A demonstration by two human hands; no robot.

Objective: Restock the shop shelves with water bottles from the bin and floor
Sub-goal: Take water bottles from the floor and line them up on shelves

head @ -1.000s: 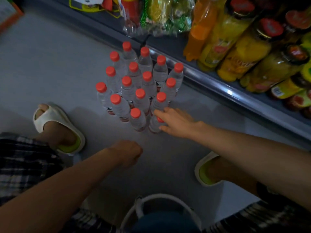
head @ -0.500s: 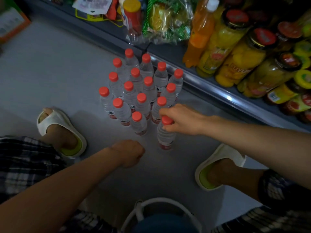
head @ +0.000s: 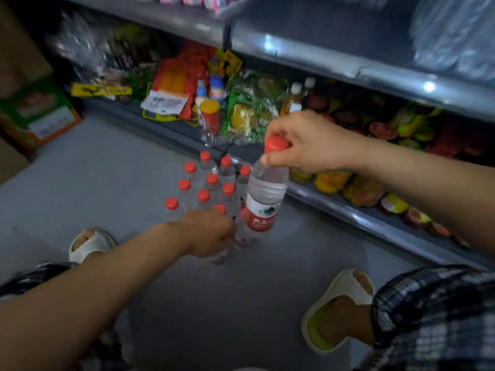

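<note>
Above the floor [head: 80, 183], my right hand [head: 308, 143] pinches a water bottle [head: 265, 199] by its neck — my left hand [head: 209, 232] curls round another in the bottle cluster [head: 209, 183].

Dim grey floor [head: 80, 170] beside metal shelving [head: 348, 68].

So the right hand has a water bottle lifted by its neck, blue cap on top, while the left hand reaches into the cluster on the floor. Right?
Not quite: the cap is red, not blue. The head view shows the right hand holding the lifted water bottle by its neck under a red cap, while the left hand reaches into the cluster of bottles on the floor.
</note>
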